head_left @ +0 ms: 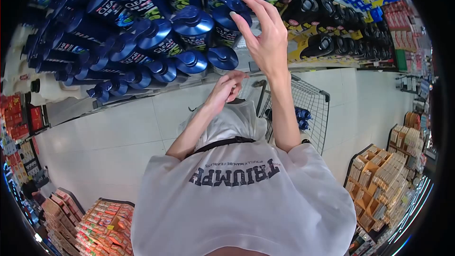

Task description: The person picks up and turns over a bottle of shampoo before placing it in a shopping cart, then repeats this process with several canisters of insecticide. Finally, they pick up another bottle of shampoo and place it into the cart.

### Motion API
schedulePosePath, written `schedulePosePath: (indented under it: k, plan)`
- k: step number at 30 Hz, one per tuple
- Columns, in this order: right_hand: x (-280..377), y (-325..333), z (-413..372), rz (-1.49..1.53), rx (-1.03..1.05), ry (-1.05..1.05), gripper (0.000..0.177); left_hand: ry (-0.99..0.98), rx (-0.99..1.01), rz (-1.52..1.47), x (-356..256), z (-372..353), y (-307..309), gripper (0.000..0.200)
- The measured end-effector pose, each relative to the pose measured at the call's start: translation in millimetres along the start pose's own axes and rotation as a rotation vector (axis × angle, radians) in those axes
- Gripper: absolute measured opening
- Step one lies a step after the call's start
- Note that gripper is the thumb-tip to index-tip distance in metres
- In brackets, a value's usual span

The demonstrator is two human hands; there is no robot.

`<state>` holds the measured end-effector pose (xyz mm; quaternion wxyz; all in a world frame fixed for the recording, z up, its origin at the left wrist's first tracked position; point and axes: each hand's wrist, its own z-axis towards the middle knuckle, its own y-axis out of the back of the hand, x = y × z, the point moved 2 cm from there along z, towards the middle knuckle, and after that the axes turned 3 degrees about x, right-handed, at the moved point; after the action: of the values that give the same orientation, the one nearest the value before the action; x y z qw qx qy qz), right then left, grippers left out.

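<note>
My right hand [268,38] is raised over the shelf, its thumb and fingers apart around the pump head of a blue shampoo bottle [226,28]. Fingertips are right at the pump and overlap it. Lower down, my left hand [222,92] hangs in front of the shelf edge with loosely bent fingers and nothing visible in it. Just above that hand stands a front-row pump bottle [222,59]. More blue pump bottles [193,26] labelled CLEAR fill the shelf in rows to the left.
Black bottles [327,45] with yellow trim line the shelf on the right. A wire shopping cart [327,109] stands close by my right arm, with blue bottles [302,116] inside. Display racks [374,185] stand behind me on the tiled floor [104,132].
</note>
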<state>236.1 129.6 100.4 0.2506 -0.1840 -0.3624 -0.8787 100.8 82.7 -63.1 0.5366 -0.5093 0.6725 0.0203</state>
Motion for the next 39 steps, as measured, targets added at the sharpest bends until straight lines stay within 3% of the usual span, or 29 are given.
schedulePosePath:
  k: [2,6,9,10,15,19,20,23,27,28,33,35,37,39]
  plan:
    - [-4.8,-16.6,6.8,-0.087,0.035,0.049,0.036,0.001,0.029,0.044,-4.0,-14.6,5.7,0.024]
    - [1.9,-21.2,3.6,0.037,0.103,-0.208,0.036,-0.032,0.055,0.101,-8.3,-29.8,13.0,0.025]
    - [-2.2,-10.5,-9.7,0.023,-0.040,-0.178,0.036,-0.009,0.154,0.089,-4.0,-30.9,20.8,0.025]
    - [12.9,6.0,-12.0,-0.038,-0.029,-0.262,0.035,-0.007,0.190,0.081,-2.3,-31.3,19.9,0.025]
    - [77.7,82.9,-5.7,-0.247,-0.326,0.041,0.039,0.062,0.390,0.060,-7.4,-24.5,-14.0,0.029]
    - [113.3,141.0,-13.2,-0.250,-0.517,-0.134,0.040,0.195,0.614,-0.165,31.9,3.8,-51.4,0.039]
    - [120.3,151.9,-17.2,-0.254,-0.541,-0.188,0.039,0.106,0.681,-0.156,32.8,3.5,-62.9,0.050]
    - [110.3,175.2,-44.5,-0.303,-0.522,-0.385,0.036,0.345,0.684,-0.585,-10.1,-27.4,-120.2,0.057]
    - [78.3,203.4,-105.1,-0.113,-0.767,-0.753,0.027,0.711,0.589,-0.600,29.6,-40.5,-126.8,0.080]
    - [68.8,212.1,-118.5,-0.034,-0.793,-0.828,0.027,0.666,0.972,-0.684,35.8,-43.3,-128.3,0.085]
    - [15.6,236.4,-202.2,0.446,-0.913,-1.066,0.027,0.652,0.886,-0.318,56.1,-65.2,-136.0,0.089]
    - [7.1,231.1,-221.9,0.507,-0.940,-1.110,0.025,0.661,0.807,-0.240,68.7,-73.3,-136.9,0.087]
    - [-4.1,218.7,-257.0,0.551,-0.969,-1.192,0.024,0.696,0.558,-0.201,106.5,-80.7,-125.0,0.080]
    - [-13.6,212.2,-285.4,0.528,-0.919,-1.181,0.023,0.724,0.659,-0.183,112.7,-81.4,-121.0,0.079]
